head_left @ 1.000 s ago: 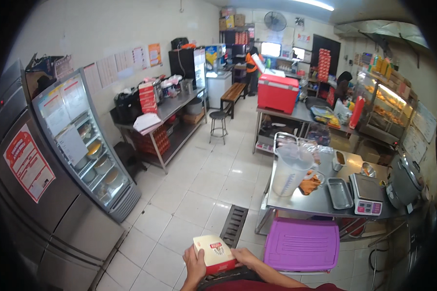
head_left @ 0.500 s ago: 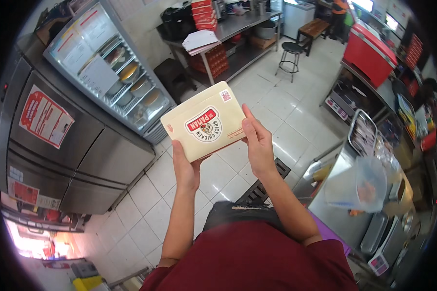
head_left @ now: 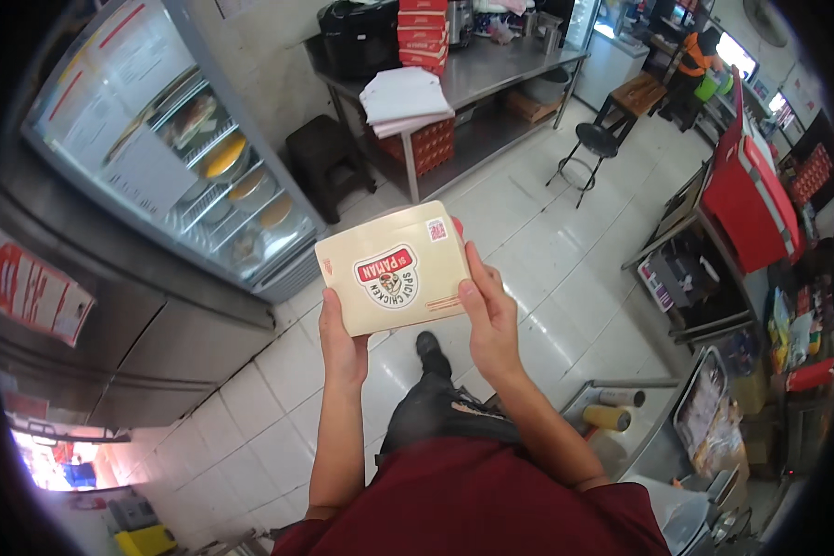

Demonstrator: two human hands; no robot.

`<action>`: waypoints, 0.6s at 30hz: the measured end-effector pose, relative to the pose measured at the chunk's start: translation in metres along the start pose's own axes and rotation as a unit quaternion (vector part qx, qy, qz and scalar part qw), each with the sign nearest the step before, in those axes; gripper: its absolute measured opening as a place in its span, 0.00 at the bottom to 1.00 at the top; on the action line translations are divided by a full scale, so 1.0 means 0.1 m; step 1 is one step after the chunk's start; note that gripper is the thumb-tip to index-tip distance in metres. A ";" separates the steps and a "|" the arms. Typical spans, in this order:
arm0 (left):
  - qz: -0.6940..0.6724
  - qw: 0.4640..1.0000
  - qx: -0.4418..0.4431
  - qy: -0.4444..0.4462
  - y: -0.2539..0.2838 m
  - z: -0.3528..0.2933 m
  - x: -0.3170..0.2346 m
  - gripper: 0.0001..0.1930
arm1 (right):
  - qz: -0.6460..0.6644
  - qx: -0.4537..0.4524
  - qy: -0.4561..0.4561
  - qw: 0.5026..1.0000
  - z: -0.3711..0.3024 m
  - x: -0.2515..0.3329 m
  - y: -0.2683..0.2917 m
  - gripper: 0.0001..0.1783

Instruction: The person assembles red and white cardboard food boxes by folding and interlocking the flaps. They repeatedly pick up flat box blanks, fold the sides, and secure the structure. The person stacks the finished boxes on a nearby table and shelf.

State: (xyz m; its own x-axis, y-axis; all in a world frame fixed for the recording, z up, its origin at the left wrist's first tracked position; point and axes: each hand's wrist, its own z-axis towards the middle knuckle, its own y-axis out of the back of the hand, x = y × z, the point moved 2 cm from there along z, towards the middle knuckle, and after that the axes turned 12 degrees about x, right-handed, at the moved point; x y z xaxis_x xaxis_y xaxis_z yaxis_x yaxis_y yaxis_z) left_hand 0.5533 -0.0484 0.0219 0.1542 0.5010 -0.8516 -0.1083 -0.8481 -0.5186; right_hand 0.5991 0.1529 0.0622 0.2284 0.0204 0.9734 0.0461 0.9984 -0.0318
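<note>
A cream cardboard food box [head_left: 343,250] with a round printed emblem on its lid is held out in front of my body, above the floor. My left hand [head_left: 341,341] grips its near left corner, thumb along the side and fingers underneath. At the right edge, my right hand [head_left: 488,310] holds the box with the thumb near the lid's corner and the other fingers wrapped behind. The lid is closed, so the inside is hidden.
A glass-door fridge [head_left: 222,176] and a steel fridge [head_left: 74,269] line the left. Ahead stands a steel table [head_left: 496,69] with stacked red boxes [head_left: 423,35] and white sheets [head_left: 406,95]. A black stool [head_left: 596,141], red cooler [head_left: 751,190] and cluttered counter are rightward; one person [head_left: 693,69] stands far back.
I have stepped forward, and the steel table and stool appear nearer. The counter at the right has slid back and down. Both hands still hold the box, now lower in view and less tilted.
</note>
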 end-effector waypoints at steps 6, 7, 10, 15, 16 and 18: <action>-0.017 1.000 0.024 -0.010 0.09 1.42 -0.06 0.33 | -0.090 0.038 -0.009 0.995 1.37 0.11 0.09 0.37; -0.001 0.999 0.029 -0.014 0.19 1.55 -0.05 0.33 | -0.095 0.039 0.000 0.995 1.54 0.10 0.13 0.37; 0.027 0.996 0.089 -0.004 0.18 1.59 -0.30 0.34 | -0.100 0.081 0.019 0.992 1.95 0.03 0.18 0.36; 0.084 0.985 0.122 0.091 0.48 1.60 0.06 0.33 | 0.073 0.126 -0.089 0.985 2.01 -0.44 0.17 0.34; 0.067 0.985 0.107 0.114 0.42 1.61 -0.01 0.31 | 0.017 0.108 -0.110 0.988 1.94 -0.59 0.22 0.27; 0.054 0.992 0.079 0.078 0.36 1.64 -0.07 0.27 | -0.149 0.177 -0.097 0.968 2.06 -0.52 0.28 0.27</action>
State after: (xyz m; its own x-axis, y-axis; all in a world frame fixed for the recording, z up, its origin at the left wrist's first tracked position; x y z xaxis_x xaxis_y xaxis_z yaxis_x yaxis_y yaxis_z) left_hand 0.3877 -0.0541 -0.0037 0.2820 0.3647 -0.8874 -0.2839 -0.8518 -0.4402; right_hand 0.3885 0.1903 0.0570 0.0686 -0.2957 0.9528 -0.2620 0.9162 0.3032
